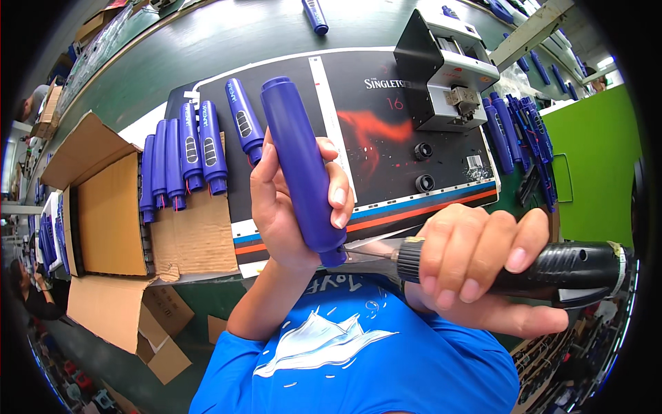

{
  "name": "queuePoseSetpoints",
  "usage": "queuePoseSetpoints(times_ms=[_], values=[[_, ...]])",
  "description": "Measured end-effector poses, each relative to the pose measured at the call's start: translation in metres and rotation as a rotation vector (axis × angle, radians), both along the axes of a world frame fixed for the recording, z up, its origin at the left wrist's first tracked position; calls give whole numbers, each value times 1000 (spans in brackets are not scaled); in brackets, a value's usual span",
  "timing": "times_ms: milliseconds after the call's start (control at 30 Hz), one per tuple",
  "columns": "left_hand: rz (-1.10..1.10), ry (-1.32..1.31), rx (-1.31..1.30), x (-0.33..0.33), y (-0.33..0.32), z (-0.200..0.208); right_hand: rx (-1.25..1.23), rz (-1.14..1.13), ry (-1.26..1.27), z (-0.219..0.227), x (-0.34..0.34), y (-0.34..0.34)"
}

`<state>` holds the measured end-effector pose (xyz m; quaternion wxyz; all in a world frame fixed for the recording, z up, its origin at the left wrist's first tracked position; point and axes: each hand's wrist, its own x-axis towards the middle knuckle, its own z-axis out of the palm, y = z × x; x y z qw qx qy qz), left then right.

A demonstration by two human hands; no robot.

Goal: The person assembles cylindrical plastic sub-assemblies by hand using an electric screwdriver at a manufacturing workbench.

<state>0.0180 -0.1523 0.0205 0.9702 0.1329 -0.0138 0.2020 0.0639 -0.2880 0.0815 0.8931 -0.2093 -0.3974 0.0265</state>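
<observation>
My left hand (277, 224) is wrapped round a dark blue plastic tube (298, 162), held tilted over the mat with its narrow neck toward me. In my right hand (476, 259) is a black electric screwdriver (583, 268), lying nearly level. Its thin bit reaches left to the side of the tube's neck; the screw itself is too small to make out. Just left of the held tube, another blue tube (243, 119) with a grey oval panel lies on the mat. Several similar blue tubes (211, 148) lie in a row farther left, some with red wire ends.
An open cardboard box (103, 214) stands at the left. Two small black rings (423, 152) lie on the printed black mat (376, 138). Behind them is a white and black bench machine (452, 83). More blue parts (531, 138) are heaped by a green panel (600, 152) at the right.
</observation>
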Motion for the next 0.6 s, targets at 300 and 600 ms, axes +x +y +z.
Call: queuePoseSetpoints(times_ms=[300,600], values=[[-1,70,82,9,-3,-4,34,-53,-99,-15,6,5],[224,448,676,40,-11,33,118,-189,116,-29,20,-26]])
